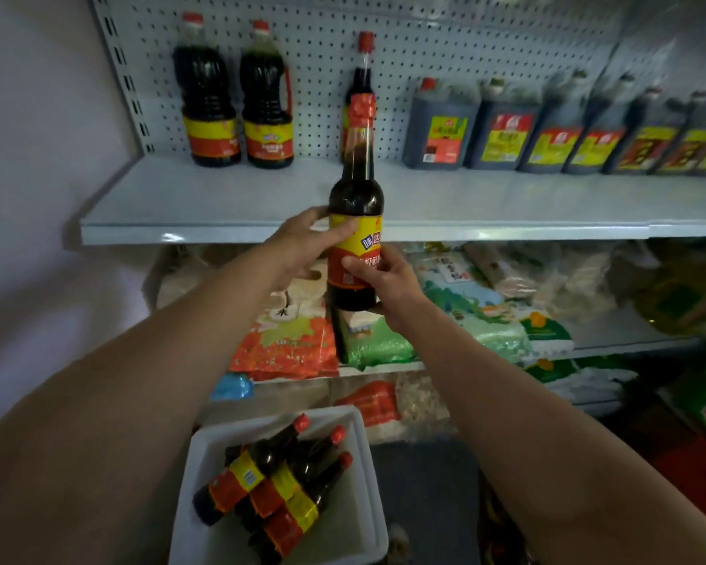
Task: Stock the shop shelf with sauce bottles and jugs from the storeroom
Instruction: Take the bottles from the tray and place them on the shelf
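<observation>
Partly hidden shelf bottle (365,71) — behind held bottle (356,197)

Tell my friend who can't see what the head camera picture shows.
Two hands, left hand and right hand, hold a dark sauce bottle upright before a white shelf of bottles and jugs; more bottles lie in a white tub below.

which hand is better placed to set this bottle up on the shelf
Probably the right hand: it wraps the sauce bottle low, near the base, carrying its weight. The left hand only steadies the label from the side. The slot beside the tall bottle lies straight ahead.
</observation>
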`<state>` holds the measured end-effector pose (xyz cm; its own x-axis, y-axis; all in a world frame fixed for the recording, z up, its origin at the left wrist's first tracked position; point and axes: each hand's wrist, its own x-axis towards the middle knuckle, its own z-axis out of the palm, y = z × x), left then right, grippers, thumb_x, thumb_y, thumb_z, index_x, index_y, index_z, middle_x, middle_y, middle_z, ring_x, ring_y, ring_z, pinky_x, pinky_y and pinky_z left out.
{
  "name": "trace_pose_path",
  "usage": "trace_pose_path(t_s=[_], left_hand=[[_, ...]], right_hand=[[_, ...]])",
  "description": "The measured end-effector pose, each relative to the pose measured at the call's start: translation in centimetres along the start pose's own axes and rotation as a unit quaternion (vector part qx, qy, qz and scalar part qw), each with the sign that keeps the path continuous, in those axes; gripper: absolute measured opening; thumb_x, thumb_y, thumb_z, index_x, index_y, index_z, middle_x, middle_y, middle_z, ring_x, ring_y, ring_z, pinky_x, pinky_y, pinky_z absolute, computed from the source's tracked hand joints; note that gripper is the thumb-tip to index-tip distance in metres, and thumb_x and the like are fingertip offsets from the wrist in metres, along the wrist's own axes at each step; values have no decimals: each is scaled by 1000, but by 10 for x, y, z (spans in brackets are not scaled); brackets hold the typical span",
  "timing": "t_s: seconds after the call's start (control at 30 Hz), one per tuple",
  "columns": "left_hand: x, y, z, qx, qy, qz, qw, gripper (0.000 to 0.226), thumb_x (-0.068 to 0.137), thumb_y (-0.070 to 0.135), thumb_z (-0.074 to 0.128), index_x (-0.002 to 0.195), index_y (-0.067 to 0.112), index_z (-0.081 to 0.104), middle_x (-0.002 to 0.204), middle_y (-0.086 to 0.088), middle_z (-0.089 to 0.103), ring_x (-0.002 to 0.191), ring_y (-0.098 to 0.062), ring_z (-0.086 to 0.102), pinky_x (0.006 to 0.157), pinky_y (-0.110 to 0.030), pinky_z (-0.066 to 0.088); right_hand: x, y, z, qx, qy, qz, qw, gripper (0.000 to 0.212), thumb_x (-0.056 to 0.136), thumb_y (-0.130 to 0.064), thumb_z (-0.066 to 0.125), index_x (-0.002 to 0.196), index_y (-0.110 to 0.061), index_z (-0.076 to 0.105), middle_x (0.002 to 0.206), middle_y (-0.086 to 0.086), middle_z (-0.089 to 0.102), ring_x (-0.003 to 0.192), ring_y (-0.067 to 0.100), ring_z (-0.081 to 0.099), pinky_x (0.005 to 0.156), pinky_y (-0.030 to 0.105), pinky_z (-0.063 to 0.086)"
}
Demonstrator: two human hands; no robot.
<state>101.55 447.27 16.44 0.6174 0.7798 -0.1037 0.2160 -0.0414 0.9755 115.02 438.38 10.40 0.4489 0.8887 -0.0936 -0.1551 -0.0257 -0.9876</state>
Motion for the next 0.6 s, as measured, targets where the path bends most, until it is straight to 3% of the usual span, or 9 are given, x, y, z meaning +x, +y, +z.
trace_pose_path(t_s=[0.1,0.17,0.27,0.33,0.47,0.6], left_hand=[[26,12,10,-30,-5,20,999,68,83,41,77,142,42,44,129,2,62,115,-24,61,92,-49,54],[45,25,14,-33,13,47,998,68,82,35,80,140,41,46,127,3,64,115,-23,62,85,-45,56],[77,39,11,-30,24,49,998,72,81,35,81,143,39,44,133,-2,62,118,-26,60,92,-53,54],[97,47,11,-30,11,52,998,72,83,31,79,145,38,42,131,-4,63,119,-26,59,96,-54,51],[138,59,24,-3,9,84,996,71,87,24,76,146,36,39,126,-3,62,115,-24,59,91,-48,53],[185,56,41,-21,37,61,997,65,84,27,78,139,28,42,127,-4,61,118,-27,58,96,-53,52]], right_hand=[[20,-21,-6,-6,35,-41,999,50,78,-22,87,122,-23,62,114,2,72,100,20,72,80,43,61],[36,-32,-17,-8,14,-52,999,46,83,-22,83,124,-27,64,119,5,70,105,23,71,87,49,60],[64,-52,-38,-18,-39,-58,997,41,92,-11,67,129,-30,66,122,3,71,106,20,70,90,50,58],[84,-62,-50,-48,-45,-78,995,46,93,-7,66,133,-30,64,119,-2,71,104,14,70,89,42,59],[119,-73,-73,-86,-37,-108,990,52,93,-2,67,139,-25,59,111,-14,71,90,-4,70,69,13,54],[164,-73,-96,-86,-33,-124,988,58,90,-1,71,142,-23,57,128,0,70,115,23,68,98,34,55]])
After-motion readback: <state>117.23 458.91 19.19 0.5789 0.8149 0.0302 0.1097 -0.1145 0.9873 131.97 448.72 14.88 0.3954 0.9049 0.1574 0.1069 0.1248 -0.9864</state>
